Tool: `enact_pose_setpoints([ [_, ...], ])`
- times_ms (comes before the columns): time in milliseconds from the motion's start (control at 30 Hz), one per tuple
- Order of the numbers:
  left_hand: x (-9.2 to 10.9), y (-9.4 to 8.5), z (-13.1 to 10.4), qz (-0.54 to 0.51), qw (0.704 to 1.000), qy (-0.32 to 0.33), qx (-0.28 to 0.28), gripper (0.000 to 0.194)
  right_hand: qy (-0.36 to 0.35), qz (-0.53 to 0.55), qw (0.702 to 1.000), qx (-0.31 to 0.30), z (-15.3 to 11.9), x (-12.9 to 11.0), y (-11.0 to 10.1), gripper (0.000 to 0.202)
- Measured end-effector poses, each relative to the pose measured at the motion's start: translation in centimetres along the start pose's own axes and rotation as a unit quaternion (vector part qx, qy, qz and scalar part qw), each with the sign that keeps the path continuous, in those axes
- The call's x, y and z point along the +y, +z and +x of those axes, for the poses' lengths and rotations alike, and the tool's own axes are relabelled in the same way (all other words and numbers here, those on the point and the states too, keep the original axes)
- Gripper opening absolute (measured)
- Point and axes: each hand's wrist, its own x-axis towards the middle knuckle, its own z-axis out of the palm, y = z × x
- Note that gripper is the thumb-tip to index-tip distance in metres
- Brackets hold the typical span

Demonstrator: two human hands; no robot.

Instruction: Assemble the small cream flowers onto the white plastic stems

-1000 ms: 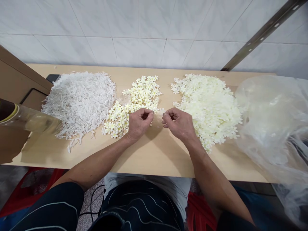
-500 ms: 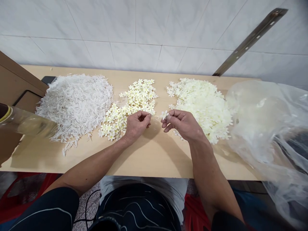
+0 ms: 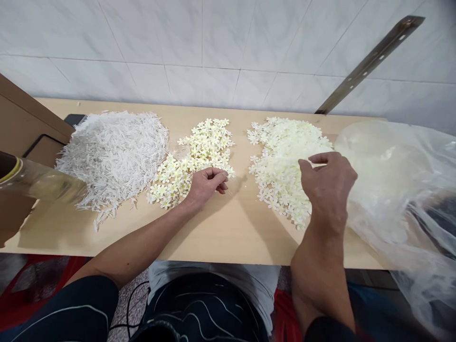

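Note:
At the middle of the table my left hand [image 3: 209,186] is closed in a pinch. Whatever its fingertips hold, if anything, cannot be made out. Just behind it lies a spread of small artificial flowers with yellow centres [image 3: 210,142], one of them close by the fingertips. My right hand [image 3: 328,179] hovers over the right side of a bigger heap of pale cream flowers [image 3: 285,156], thumb and forefinger apart, with nothing seen between them. The hand covers part of that heap. To the left is a large pile of thin white stem-like pieces [image 3: 117,156].
Clear plastic sheeting [image 3: 388,166] bunches up at the right end of the table [image 3: 228,237]. On the left are a transparent jar [image 3: 50,183] and a brown cardboard box [image 3: 28,114]. A slotted metal bar [image 3: 370,64] leans on the tiled wall.
My right hand has gone from the middle, where it pinched a white flower, rightward to the cream heap, and its fingers have parted. My left hand has shifted slightly right.

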Motion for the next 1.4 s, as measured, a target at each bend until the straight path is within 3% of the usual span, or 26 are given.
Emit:
enact_pose_setpoints([
  [100,0.1,0.1,-0.3,0.015,1.0,0.014,0.01,0.023,-0.035,0.115,0.992,-0.044,-1.6,-1.9,0.9,0.019],
  [200,0.2,0.3,-0.6,0.046,0.998,0.043,0.023,0.024,-0.115,0.215,0.954,-0.177,-4.3,-4.7,3.1,0.027],
  [267,0.2,0.4,-0.7,0.061,0.996,0.059,0.028,0.025,-0.154,0.224,0.937,-0.219,-5.8,-6.1,4.4,0.03],
  [400,0.2,0.5,-0.7,0.069,0.995,0.071,0.032,0.026,-0.175,0.224,0.934,-0.218,-7.1,-6.7,5.6,0.027],
  [1000,0.3,-0.1,-0.2,0.003,0.999,0.029,-0.04,0.034,-0.082,0.315,0.897,-0.3,-7.2,-6.7,5.4,0.029],
  [1400,0.8,0.3,-0.6,0.065,0.995,0.07,-0.015,0.034,-0.079,0.323,0.895,-0.299,-7.4,-6.8,5.3,0.027],
])
